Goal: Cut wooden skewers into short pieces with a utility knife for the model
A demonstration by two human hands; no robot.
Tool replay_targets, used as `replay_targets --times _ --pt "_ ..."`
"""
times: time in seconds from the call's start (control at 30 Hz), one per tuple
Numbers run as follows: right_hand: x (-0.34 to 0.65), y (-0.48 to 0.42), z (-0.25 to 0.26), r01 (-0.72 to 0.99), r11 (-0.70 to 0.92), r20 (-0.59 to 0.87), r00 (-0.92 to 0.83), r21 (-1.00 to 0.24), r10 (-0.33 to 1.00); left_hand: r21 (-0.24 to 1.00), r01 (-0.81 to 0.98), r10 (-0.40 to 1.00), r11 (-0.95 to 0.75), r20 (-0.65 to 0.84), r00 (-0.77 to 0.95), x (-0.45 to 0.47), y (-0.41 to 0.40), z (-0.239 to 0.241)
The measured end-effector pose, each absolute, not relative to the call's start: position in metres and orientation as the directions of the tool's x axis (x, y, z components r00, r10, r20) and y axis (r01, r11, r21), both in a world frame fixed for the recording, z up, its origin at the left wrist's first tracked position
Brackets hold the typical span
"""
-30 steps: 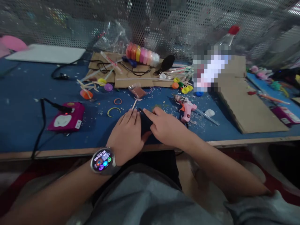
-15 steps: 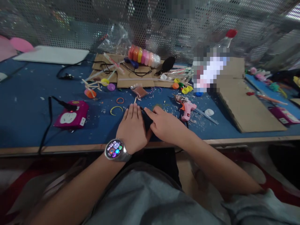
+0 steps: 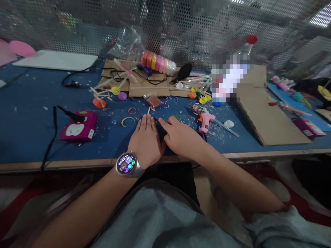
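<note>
My left hand, with a watch on the wrist, lies flat near the table's front edge, fingers stretched forward and together. Beside it my right hand also lies palm down, index finger pointing left. Both hands press on a small dark object that shows only between them; I cannot make out what it is. A thin wooden stick lies just beyond my left fingertips.
On the blue table: a magenta power socket with black cable at left, a pink glue gun right of my hands, rubber bands, cardboard sheets, a clay stack, a bottle, bottle caps, scraps.
My left forearm has swung rightward and the hand straightened on the dark object. The right hand has stayed in place. The view shifted slightly.
</note>
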State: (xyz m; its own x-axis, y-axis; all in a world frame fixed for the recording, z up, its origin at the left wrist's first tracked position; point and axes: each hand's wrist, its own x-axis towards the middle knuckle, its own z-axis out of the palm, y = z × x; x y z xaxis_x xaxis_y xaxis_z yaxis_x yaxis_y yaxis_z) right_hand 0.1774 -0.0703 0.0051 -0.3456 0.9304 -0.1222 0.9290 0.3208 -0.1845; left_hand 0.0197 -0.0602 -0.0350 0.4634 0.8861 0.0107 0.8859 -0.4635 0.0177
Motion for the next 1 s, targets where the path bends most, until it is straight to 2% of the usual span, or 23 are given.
replay_targets --times 1.0 --pt "0.1750 -0.0802 0.0143 0.944 0.307 -0.171 -0.324 -0.118 0.930 0.082 0.878 0.881 -0.472 0.061 0.468 0.0192 -0.0600 -0.0387"
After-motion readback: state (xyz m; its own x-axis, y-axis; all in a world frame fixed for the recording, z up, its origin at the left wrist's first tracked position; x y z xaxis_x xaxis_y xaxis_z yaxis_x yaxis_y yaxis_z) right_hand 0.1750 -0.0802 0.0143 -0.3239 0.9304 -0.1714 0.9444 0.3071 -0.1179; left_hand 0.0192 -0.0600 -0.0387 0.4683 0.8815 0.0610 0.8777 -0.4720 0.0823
